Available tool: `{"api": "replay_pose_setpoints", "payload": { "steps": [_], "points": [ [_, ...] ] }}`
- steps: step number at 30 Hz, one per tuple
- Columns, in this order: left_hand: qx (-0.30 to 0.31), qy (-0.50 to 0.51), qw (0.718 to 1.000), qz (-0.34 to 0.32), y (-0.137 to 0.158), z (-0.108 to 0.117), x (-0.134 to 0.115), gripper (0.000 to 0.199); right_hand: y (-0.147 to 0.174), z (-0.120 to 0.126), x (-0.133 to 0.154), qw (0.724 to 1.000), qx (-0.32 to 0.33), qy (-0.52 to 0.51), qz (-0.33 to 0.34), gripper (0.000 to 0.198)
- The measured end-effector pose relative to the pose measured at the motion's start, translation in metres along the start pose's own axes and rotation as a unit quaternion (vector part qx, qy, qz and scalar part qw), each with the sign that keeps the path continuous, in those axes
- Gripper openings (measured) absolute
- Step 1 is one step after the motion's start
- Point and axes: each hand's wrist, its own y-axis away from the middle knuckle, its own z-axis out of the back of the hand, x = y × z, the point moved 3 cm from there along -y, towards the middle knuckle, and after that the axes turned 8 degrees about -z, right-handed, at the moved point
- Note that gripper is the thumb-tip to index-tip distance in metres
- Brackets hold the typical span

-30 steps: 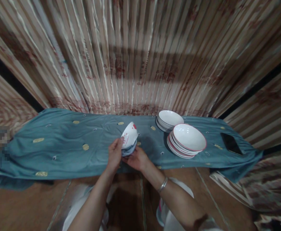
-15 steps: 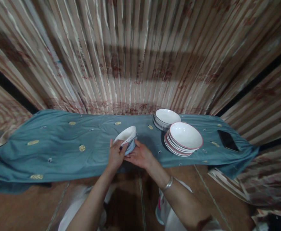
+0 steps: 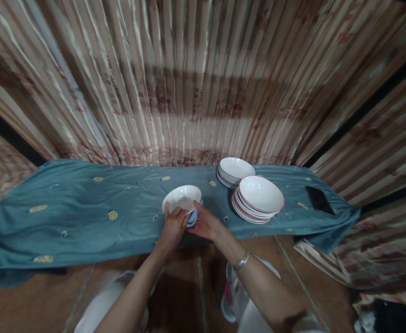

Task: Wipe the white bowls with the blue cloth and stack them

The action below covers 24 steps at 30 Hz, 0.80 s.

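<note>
A white bowl point(image 3: 184, 196) is held over the front middle of the cloth-covered table, tilted so its inside faces up. My left hand point(image 3: 173, 226) grips its near rim, fingers curled over the edge. My right hand point(image 3: 204, 223) cups the bowl's right side, pressing a light blue cloth point(image 3: 192, 217) against its outside near the rim. Most of that cloth is hidden by the fingers and the bowl. To the right stands a stack of red-rimmed white bowls point(image 3: 260, 196), and behind it a stack of dark-rimmed white bowls point(image 3: 235, 169).
A teal patterned tablecloth point(image 3: 84, 212) covers the long narrow table. A black phone point(image 3: 320, 200) lies at its right end. Striped curtains point(image 3: 189, 92) hang close behind and at the sides. Brown tiled floor point(image 3: 182, 286) shows below the front edge.
The bowl has turned from a steep sideways tilt to a flatter one, showing more of its inside. Both hands have shifted slightly with it. The view has moved a little to the right.
</note>
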Motion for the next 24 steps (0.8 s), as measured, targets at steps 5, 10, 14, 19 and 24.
{"api": "replay_pose_setpoints", "payload": {
  "steps": [5, 10, 14, 19, 24],
  "points": [
    [0.024, -0.004, 1.000, -0.008, 0.007, -0.005, -0.007, 0.024, -0.001, 0.011, -0.001, 0.996, -0.058, 0.047, 0.057, 0.019],
    [0.028, -0.013, 1.000, -0.005, 0.009, -0.005, -0.011, 0.030, -0.001, 0.022, 0.004, 0.974, -0.127, 0.123, 0.139, 0.015],
    [-0.035, 0.020, 0.999, 0.032, 0.008, 0.004, -0.006, 0.040, -0.005, 0.035, 0.009, 0.951, -0.183, 0.193, 0.160, 0.021],
    [-0.219, 0.190, 0.933, 0.214, 0.014, 0.009, 0.029, 0.052, -0.003, 0.045, 0.014, 0.916, -0.205, 0.283, 0.199, 0.023],
    [-0.266, 0.418, 0.794, 0.352, 0.019, -0.005, 0.047, 0.039, 0.008, 0.049, 0.018, 0.877, -0.240, 0.356, 0.217, 0.027]
  ]
}}
